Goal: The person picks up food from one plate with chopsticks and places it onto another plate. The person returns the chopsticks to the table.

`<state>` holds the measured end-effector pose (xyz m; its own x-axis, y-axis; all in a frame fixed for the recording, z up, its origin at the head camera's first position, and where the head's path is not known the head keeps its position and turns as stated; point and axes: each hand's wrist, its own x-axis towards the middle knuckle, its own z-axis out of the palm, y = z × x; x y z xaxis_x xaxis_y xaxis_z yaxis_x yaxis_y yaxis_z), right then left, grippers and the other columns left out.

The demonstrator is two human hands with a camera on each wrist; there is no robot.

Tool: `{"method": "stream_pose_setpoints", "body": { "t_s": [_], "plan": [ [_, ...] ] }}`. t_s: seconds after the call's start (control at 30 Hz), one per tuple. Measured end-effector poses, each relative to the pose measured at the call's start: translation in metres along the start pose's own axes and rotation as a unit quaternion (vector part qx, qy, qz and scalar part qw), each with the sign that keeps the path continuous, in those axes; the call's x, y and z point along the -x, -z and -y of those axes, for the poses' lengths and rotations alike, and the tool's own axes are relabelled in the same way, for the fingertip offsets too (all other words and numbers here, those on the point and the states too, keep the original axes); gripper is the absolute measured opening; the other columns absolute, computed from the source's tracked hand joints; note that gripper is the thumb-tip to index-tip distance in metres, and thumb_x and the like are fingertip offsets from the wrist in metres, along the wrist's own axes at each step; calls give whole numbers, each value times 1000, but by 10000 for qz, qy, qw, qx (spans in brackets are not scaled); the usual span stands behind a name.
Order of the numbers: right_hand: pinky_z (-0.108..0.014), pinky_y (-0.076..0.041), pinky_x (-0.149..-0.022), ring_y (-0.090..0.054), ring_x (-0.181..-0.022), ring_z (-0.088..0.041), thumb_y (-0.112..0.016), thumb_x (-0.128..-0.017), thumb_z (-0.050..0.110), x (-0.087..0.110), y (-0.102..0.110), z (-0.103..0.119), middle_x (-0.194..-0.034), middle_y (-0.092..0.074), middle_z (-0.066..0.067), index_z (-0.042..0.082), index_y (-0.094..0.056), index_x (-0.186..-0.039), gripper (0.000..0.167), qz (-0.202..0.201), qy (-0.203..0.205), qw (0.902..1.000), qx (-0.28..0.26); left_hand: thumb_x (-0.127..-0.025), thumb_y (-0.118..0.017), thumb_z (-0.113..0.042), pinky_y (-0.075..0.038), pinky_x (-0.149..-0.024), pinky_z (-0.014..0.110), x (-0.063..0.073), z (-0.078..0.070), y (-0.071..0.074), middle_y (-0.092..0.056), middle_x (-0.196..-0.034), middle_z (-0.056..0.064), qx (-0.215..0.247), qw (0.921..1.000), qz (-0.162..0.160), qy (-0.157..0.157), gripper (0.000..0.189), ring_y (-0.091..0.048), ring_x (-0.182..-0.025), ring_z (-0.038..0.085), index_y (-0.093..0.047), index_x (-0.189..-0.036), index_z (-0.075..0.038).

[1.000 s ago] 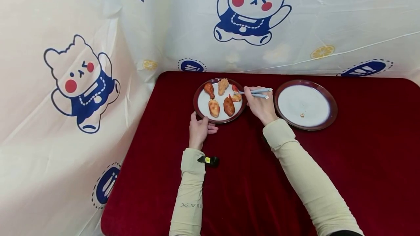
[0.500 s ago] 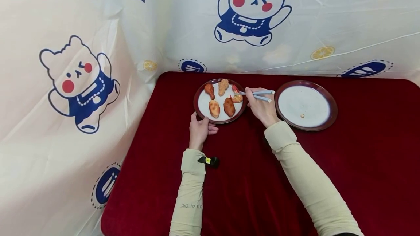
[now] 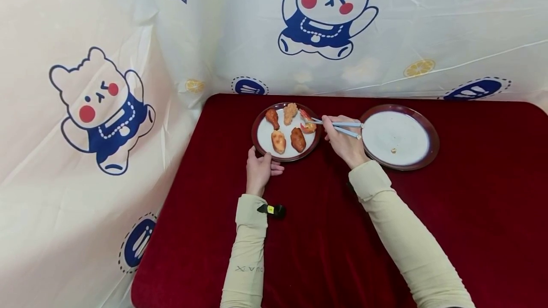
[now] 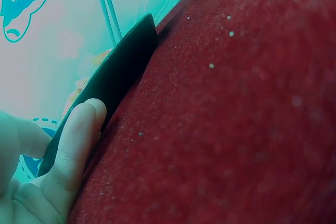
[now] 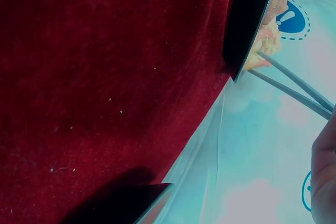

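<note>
Holds blue chopsticks (image 3: 342,124) in the right grip (image 3: 342,144), directing them leftward to the shrimp-like piece (image 3: 309,129) on the food plate (image 3: 288,131); cannot confirm contact. Pinches that plate's near rim in the left grip (image 3: 258,173). Shows four further food pieces (image 3: 298,139) there, beyond the left grip. Includes a second plate (image 3: 394,129), right of the right grip, on the red bench (image 3: 317,227).
</note>
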<state>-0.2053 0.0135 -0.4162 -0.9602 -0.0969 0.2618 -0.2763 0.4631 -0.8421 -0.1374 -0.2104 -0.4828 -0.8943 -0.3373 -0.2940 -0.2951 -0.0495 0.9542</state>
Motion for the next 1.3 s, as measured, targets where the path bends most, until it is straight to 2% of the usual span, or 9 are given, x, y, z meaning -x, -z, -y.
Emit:
{"method": "stream_pose_setpoints", "body": {
  "t_s": [0.37,0.77,0.93,1.1,1.3],
  "plan": [
    [-20,-48,-45,-66,-63,-32,-53,-97,40,2,3,-1,-70,-67,-17,6,-70,-71,46,51,-140,9991,-403,-99,-45,-14,-64,-62,36,0,-1,0,-69,-89,21,-16,10000,3,-25,69,-70,-58,20,-7,-156,-15],
    [-19,-47,-44,-66,-62,-31,-53,-97,37,3,2,1,-67,-67,-13,7,-69,-70,44,36,-94,9996,-269,-99,-44,-15,-64,-64,36,-1,0,1,-69,-93,22,-4,10000,11,7,68,-71,-61,21,-8,-156,-16],
    [-21,-48,-45,-66,-59,-27,-52,-97,38,5,3,1,-66,-67,-12,7,-70,-71,45,26,-33,9998,-206,-99,-45,-15,-64,-63,36,-1,0,1,-69,-92,22,-13,10000,-2,-18,68,-71,-59,21,-8,-156,-15],
    [-20,-47,-44,-63,-55,-20,-51,-98,38,6,4,2,-64,-66,-10,8,-69,-65,47,-31,1,9999,-143,-99,-45,-15,-64,-62,36,0,1,0,-69,-91,22,-42,10000,-2,-54,68,-71,-59,21,-7,-156,-14],
    [-19,-47,-44,-62,-55,-19,-51,-98,40,7,7,3,-65,-66,-11,8,-69,-66,49,-49,-55,9999,-149,-99,-44,-14,-64,-62,37,0,2,0,-69,-89,21,-18,9999,3,-121,67,-70,-58,20,-9,-156,-14]
  ]
}}
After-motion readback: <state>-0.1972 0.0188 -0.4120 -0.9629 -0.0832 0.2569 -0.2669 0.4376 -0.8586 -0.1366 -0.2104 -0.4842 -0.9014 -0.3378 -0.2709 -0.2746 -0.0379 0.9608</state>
